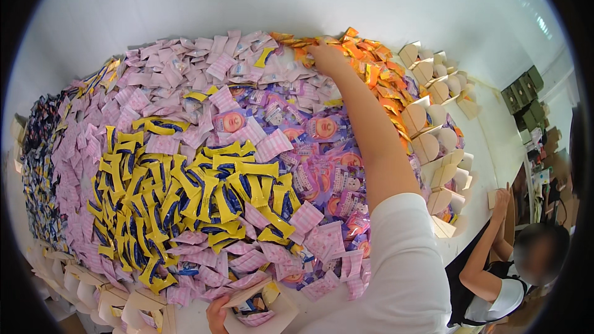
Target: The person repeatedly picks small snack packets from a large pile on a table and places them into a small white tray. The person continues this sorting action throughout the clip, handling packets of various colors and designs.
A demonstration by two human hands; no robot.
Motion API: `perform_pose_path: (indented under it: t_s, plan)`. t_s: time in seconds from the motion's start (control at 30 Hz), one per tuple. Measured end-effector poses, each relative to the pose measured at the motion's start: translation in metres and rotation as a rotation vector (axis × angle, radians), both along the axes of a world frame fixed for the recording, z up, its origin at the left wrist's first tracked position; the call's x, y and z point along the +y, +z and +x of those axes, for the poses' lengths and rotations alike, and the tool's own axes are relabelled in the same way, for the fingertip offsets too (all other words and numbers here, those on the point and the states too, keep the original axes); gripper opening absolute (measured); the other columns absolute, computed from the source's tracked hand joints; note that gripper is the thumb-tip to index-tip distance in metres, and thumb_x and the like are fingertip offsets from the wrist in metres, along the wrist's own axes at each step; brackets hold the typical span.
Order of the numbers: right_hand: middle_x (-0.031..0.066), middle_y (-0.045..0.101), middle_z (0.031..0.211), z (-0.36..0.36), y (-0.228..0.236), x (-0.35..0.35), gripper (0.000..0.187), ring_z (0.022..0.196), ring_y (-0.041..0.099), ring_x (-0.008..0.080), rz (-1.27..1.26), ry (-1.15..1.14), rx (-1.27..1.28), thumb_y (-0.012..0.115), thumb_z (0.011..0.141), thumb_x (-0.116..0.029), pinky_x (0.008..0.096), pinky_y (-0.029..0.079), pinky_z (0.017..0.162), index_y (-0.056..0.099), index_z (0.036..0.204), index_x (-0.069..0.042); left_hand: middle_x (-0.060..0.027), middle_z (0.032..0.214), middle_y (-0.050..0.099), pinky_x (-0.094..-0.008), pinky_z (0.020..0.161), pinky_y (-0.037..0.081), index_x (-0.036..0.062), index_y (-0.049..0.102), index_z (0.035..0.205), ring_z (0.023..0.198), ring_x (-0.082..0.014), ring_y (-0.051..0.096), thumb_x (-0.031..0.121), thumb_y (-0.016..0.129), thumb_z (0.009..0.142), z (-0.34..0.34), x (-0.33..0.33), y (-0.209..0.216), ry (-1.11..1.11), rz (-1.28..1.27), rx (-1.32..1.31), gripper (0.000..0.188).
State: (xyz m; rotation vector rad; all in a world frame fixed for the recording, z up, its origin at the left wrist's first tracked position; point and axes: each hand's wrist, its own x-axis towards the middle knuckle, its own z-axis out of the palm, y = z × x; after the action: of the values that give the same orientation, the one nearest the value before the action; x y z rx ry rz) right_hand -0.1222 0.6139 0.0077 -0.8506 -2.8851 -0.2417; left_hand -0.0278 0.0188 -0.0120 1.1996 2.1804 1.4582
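At the near edge of the table, my left hand [217, 315] grips the side of an open cream-coloured card box [288, 314]. Inside the box lie several small packets, among them a pink checked one [255, 319] and a yellow one. My right arm stretches far across the table. At the back, my right hand [328, 59] is down at the edge of the orange packets [371, 74], beside the pale pink packets [185, 62]; its fingertips are partly hidden among them. Between my hands spread a heap of yellow-and-blue packets [238, 179] and purple packets [325, 176].
Open card boxes [427, 148] line the right edge, and more boxes [117, 303] stand at the near left. Dark small packets [40, 161] pile up at the far left. A white wall [235, 0] rises behind. Another person [501, 272] works at the right, holding card.
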Motion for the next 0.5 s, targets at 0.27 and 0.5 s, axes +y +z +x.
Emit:
perform_pose_path:
  t_s: [0.27, 0.5]
  plan:
    - [0.0069, 0.052, 0.065, 0.02, 0.068, -0.037, 0.027, 0.054, 0.053, 0.0144, -0.898, -0.099, 0.788, 0.066, 0.072, -0.022, 0.0283, 0.043, 0.046, 0.051, 0.081, -0.001, -0.017, 0.117, 0.047, -0.0407, 0.094, 0.035, 0.0018, 0.045, 0.117, 0.108, -0.0323, 0.046, 0.024, 0.077, 0.056, 0.007, -0.001, -0.006, 0.105, -0.016, -0.146, 0.073]
    - [0.013, 0.057, 0.071, 0.03, 0.039, -0.126, 0.052, 0.062, 0.057, 0.0195, -0.776, 0.046, 0.182, 0.076, 0.061, -0.033, 0.0306, 0.046, 0.054, 0.054, 0.091, 0.003, -0.0186, 0.117, 0.047, -0.0434, 0.089, 0.037, 0.0065, 0.038, 0.121, 0.105, -0.035, 0.047, 0.02, 0.078, 0.055, 0.006, 0.004, -0.006, 0.066, 0.034, 0.041, 0.079]
